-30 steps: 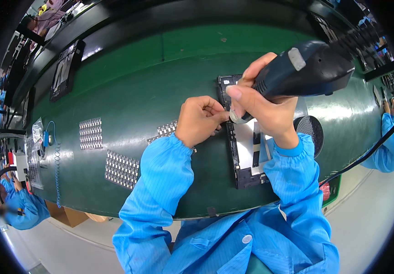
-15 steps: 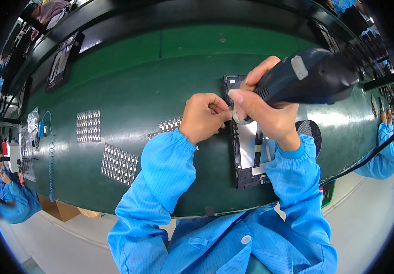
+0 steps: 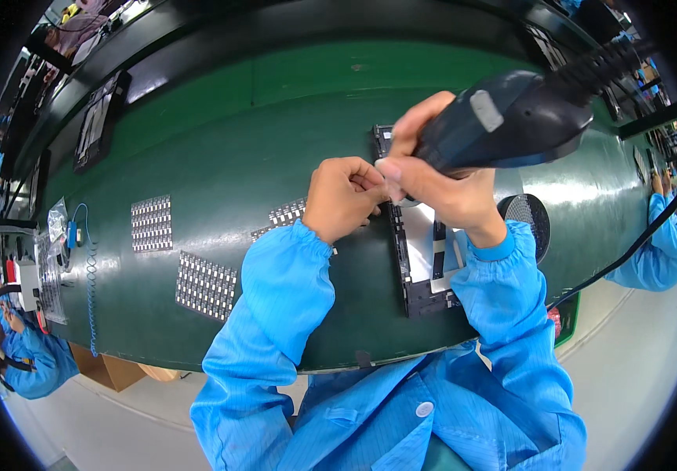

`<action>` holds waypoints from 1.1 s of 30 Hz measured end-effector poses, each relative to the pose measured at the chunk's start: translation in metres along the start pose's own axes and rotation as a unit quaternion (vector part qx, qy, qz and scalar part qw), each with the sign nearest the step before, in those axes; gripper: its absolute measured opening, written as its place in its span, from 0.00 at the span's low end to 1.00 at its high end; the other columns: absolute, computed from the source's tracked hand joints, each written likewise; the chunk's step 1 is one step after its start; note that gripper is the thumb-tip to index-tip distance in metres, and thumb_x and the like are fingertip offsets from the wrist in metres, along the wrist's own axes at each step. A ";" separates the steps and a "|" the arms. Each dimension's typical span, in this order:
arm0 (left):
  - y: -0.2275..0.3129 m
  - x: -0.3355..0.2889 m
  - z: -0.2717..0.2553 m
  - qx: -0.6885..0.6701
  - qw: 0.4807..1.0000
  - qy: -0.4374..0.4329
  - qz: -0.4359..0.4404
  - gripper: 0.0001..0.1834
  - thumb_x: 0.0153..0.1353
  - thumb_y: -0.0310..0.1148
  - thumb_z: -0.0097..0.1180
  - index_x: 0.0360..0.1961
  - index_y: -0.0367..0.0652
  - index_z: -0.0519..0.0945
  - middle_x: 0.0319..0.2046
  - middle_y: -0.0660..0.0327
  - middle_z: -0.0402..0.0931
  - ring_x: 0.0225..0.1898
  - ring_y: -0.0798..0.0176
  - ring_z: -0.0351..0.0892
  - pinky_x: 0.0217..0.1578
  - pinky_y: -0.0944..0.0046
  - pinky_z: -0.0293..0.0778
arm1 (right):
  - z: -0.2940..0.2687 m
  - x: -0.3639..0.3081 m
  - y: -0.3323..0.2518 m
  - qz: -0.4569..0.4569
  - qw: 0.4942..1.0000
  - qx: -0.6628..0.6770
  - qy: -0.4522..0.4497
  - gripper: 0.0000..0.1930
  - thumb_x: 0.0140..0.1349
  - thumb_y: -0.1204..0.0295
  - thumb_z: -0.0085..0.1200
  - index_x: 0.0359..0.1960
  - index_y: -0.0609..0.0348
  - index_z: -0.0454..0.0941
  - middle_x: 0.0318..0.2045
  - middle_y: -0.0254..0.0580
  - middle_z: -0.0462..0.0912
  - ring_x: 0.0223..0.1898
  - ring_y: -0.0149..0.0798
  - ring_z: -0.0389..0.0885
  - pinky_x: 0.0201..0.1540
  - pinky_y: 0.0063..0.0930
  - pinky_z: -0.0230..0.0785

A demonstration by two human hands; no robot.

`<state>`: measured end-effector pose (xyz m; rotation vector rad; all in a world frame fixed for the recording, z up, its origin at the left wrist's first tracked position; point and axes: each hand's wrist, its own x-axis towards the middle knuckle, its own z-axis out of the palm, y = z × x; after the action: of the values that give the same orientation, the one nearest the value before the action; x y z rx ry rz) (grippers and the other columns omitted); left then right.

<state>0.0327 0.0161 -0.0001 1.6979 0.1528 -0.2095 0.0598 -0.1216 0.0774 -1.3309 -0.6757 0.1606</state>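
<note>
My right hand (image 3: 452, 192) is closed round a bulky dark handheld tool that looks like an electric screwdriver (image 3: 503, 122), with a ribbed cable at its upper end. The tool leans over a black rectangular device chassis (image 3: 425, 304) with silver and white parts inside; my hand hides its tip. Beside the chassis's left edge, my left hand (image 3: 346, 196) pinches thumb and fingers together, touching or almost touching my right fingertips. Whatever is in that pinch is too small to make out. Partly behind my left wrist lies a panel of small black and white pieces (image 3: 285, 213).
Two more such panels, one upright (image 3: 152, 224) and one slanted (image 3: 207, 286), lie to the left on the green table (image 3: 221, 157). A round black speckled dish (image 3: 528, 224) sits right of the chassis. A blue coiled cord (image 3: 91, 290) runs down the far left. Co-workers' blue sleeves show at both sides.
The view has shifted slightly. My right hand and the electric screwdriver have moved a little left and up, still over the chassis. My left hand keeps its pinch in nearly the same place.
</note>
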 end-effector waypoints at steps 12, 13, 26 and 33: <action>-0.002 0.001 0.001 -0.005 1.000 0.004 0.008 0.06 0.50 0.25 0.61 0.28 0.35 0.78 0.20 0.61 0.77 0.20 0.70 0.78 0.16 0.72 0.73 | -0.009 0.001 0.002 -0.025 0.997 -0.064 -0.047 0.13 0.51 0.83 0.60 0.31 0.62 0.66 0.24 0.45 0.77 0.29 0.35 0.80 0.34 0.28 0.75; -0.003 0.002 0.001 -0.010 1.000 0.005 0.012 0.06 0.50 0.25 0.61 0.29 0.34 0.79 0.20 0.61 0.77 0.20 0.70 0.78 0.16 0.72 0.73 | -0.007 0.002 0.002 -0.017 0.997 -0.061 -0.036 0.13 0.51 0.83 0.60 0.30 0.62 0.66 0.24 0.46 0.77 0.30 0.35 0.80 0.36 0.29 0.74; 0.007 -0.003 -0.001 0.006 0.998 -0.009 -0.059 0.11 0.49 0.29 0.67 0.27 0.37 0.76 0.20 0.63 0.77 0.19 0.74 0.76 0.14 0.75 0.68 | -0.016 0.005 -0.019 -0.077 0.984 0.136 0.086 0.21 0.48 0.83 0.61 0.45 0.67 0.69 0.34 0.51 0.81 0.34 0.38 0.82 0.40 0.29 0.75; 0.020 -0.004 0.003 0.067 0.997 0.023 0.025 0.33 0.43 0.24 0.68 0.51 0.30 0.66 0.50 0.46 0.69 0.24 0.70 0.78 0.19 0.72 0.73 | -0.132 -0.063 -0.059 -0.166 0.973 0.049 0.150 0.14 0.53 0.79 0.56 0.41 0.66 0.68 0.20 0.47 0.77 0.16 0.36 0.76 0.20 0.29 0.72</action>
<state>0.0331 0.0109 0.0194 1.8393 0.1328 -0.1475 0.0647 -0.2778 0.0992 -1.0988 -0.6139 -0.2706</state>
